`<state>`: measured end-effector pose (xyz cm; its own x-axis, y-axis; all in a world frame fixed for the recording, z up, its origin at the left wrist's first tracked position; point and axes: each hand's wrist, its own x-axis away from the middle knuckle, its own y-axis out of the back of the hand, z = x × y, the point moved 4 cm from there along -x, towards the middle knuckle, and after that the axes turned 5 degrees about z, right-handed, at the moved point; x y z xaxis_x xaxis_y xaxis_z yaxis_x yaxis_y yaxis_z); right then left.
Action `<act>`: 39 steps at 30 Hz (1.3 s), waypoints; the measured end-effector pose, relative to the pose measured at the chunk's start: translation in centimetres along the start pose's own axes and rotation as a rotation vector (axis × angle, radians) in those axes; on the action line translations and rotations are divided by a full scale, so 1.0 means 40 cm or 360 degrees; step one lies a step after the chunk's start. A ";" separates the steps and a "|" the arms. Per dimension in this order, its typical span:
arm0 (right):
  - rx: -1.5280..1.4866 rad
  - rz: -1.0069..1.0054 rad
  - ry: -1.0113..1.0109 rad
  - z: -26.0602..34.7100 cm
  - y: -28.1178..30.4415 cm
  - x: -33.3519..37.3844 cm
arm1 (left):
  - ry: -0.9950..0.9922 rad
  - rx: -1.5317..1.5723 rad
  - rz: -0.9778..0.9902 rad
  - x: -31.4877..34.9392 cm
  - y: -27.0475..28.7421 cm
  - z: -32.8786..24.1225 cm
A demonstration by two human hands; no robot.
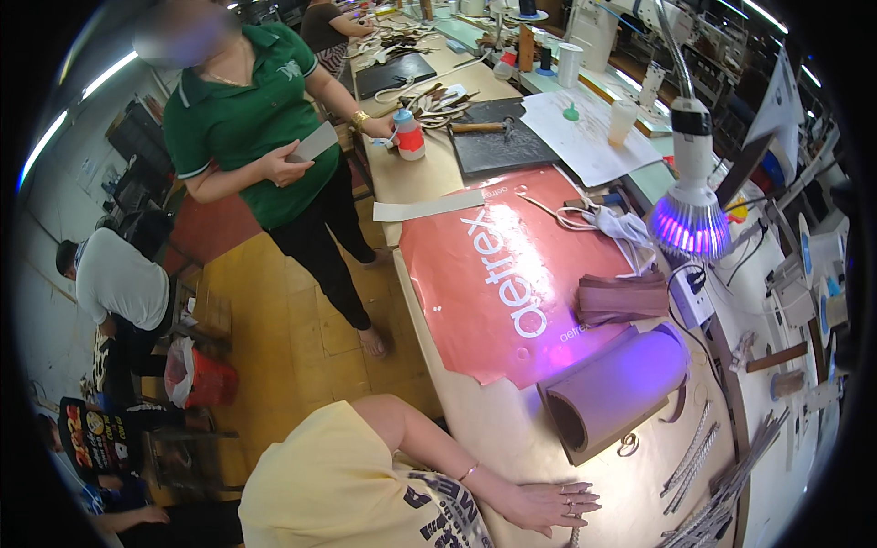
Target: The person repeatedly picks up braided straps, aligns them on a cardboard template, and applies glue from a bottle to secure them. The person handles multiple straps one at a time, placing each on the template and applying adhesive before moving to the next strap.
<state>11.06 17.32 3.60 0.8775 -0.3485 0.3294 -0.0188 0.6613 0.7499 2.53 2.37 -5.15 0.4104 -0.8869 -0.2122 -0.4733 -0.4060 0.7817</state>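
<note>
My left hand point(553, 505) lies palm down on the tan worktable near the lower edge, its fingers stretched out and wearing rings. A short braided cord point(575, 537) shows at the fingertips; whether they press on it I cannot tell. Just beyond the hand is a small metal ring point(628, 445), beside a thick roll of brown sheet material point(617, 388). More braided strips point(692, 457) lie to the right of the hand, with a bundle of thin grey strips point(731, 484) nearer the edge. My right hand is out of view.
A red plastic sheet point(466, 292) covers mid-table, a folded brown piece point(621, 298) on it. A lit lamp point(692, 224) hangs at the right. Across the table corner, a person in green point(251, 110) holds a grey flat piece point(315, 143), other hand at a bottle point(408, 137). A hammer point(482, 127) lies beyond.
</note>
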 end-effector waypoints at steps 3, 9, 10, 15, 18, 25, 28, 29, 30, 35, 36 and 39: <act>-0.0140 0.0008 -0.0061 -0.006 0.015 0.024 | -0.0032 -0.0036 0.0053 -0.001 0.007 -0.013; -0.0206 -0.0124 -0.0078 -0.008 0.010 0.032 | 0.0066 0.0032 0.0153 -0.001 0.062 -0.005; -0.0183 -0.0113 -0.0083 -0.011 0.007 0.029 | 0.0098 0.0021 0.0201 0.000 0.073 -0.002; -0.0138 -0.0060 -0.0212 -0.059 -0.006 0.001 | 0.0177 -0.0118 0.0423 -0.007 0.102 0.004; -0.0039 -0.0270 -0.0184 -0.073 -0.012 -0.001 | 0.0254 -0.0108 0.0368 -0.003 0.107 0.006; -0.0042 -0.0436 -0.0070 -0.003 -0.028 -0.025 | 0.0268 -0.0190 0.0373 0.019 0.124 0.014; 0.0033 -0.0468 -0.0075 0.029 -0.033 -0.034 | 0.0293 -0.0196 0.0369 0.032 0.134 0.021; 0.0098 -0.0474 -0.0068 0.034 -0.033 -0.036 | 0.0306 -0.0176 0.0357 0.035 0.134 0.024; 0.0142 -0.0501 -0.0020 0.038 -0.030 -0.040 | 0.0318 -0.0157 0.0307 0.039 0.135 0.025; 0.0210 -0.0452 -0.0088 0.024 -0.024 -0.042 | 0.0234 -0.0191 0.0385 0.053 0.112 0.007; 0.0187 -0.0444 -0.0109 0.024 -0.024 -0.042 | 0.0231 -0.0184 0.0413 0.054 0.111 0.006; 0.0103 -0.0423 -0.0146 0.028 -0.024 -0.046 | 0.0192 -0.0159 0.0423 0.049 0.115 0.004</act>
<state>8.94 16.56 2.92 0.8090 -0.5643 0.1648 0.1726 0.4960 0.8510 1.03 -1.27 -2.04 0.3748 -0.9242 0.0738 -0.5001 -0.1345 0.8555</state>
